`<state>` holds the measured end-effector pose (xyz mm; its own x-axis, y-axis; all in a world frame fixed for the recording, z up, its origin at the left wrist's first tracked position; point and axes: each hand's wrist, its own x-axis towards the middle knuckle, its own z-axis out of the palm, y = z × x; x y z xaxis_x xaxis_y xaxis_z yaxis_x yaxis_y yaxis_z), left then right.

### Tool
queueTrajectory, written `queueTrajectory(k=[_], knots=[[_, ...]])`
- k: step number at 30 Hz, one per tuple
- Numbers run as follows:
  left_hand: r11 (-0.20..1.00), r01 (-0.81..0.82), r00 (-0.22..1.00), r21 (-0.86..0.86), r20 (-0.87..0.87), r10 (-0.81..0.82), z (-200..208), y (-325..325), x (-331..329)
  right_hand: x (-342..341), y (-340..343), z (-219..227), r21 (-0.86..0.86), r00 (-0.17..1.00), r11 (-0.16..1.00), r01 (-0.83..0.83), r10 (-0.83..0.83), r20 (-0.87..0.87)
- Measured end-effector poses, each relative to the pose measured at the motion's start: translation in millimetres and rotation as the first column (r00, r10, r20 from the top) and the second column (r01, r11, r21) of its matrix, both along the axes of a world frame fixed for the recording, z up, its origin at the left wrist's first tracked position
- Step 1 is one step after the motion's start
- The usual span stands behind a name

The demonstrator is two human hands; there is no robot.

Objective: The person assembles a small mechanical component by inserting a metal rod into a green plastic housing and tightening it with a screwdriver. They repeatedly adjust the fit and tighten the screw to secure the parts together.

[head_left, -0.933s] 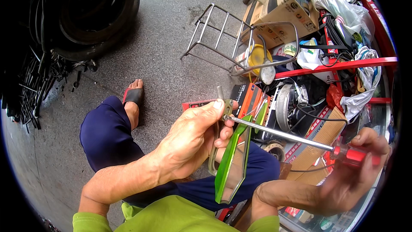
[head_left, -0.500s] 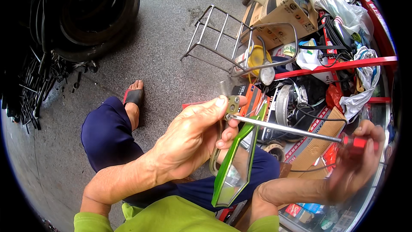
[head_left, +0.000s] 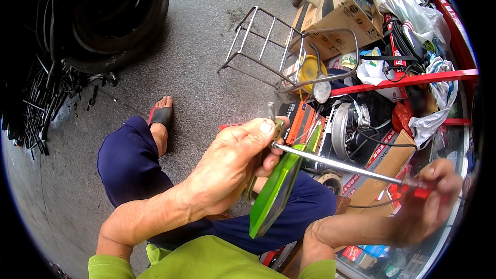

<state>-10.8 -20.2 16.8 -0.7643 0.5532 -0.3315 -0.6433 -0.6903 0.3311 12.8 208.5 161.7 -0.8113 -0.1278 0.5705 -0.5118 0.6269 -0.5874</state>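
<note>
My left hand [head_left: 227, 163] is closed on a green-backed mirror [head_left: 278, 188], gripping it by the metal bracket [head_left: 278, 130] at its stem. A threaded bolt [head_left: 271, 110] sticks up from that bracket beyond my thumb. The mirror hangs below my fingers, seen nearly edge-on. In my right hand [head_left: 431, 204], blurred by motion, is the red handle of a screwdriver [head_left: 341, 165]. Its long steel shaft runs left, and the tip meets a screw at the bracket beside my left fingertips.
A metal rack [head_left: 263, 57] stands on the grey floor ahead. To the right are a cardboard box [head_left: 336, 13], a red-edged shelf [head_left: 408, 80] crowded with bags and cables, and a glass case [head_left: 413, 258]. Black tyres [head_left: 124, 51] stand at the far left.
The mirror has turned from showing its glass to nearly edge-on, and its bracket has rotated in my left hand. My right hand has shifted slightly down and left with the screwdriver.
</note>
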Motion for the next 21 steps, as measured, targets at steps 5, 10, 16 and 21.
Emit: queueTrajectory(k=[5, 10, 16, 21], knots=[[0.999, -0.026, 1.0, -0.024, 0.016, 0.026, -6.9, 2.0, 0.9, 13.7, -20.1, 1.8, 0.19, 0.997, 0.979, 0.078, -0.074, -0.027], [1.0, -0.022, 1.0, -0.021, 0.019, 0.022, -4.3, 5.8, 2.3, 12.0, -14.3, -0.9, 0.345, 0.883, 0.831, 0.437, -0.322, -0.343], [0.999, -0.033, 0.999, -0.032, 0.001, 0.033, -12.7, 6.1, 2.9, 18.1, -15.7, 3.5, 0.385, 0.994, 0.918, 0.094, -0.062, -0.095], [0.999, 0.014, 0.997, -0.032, 0.07, -0.012, -7.4, 7.3, 0.1, 17.7, -22.9, -5.0, 0.297, 0.967, 0.928, 0.224, -0.173, -0.189]])
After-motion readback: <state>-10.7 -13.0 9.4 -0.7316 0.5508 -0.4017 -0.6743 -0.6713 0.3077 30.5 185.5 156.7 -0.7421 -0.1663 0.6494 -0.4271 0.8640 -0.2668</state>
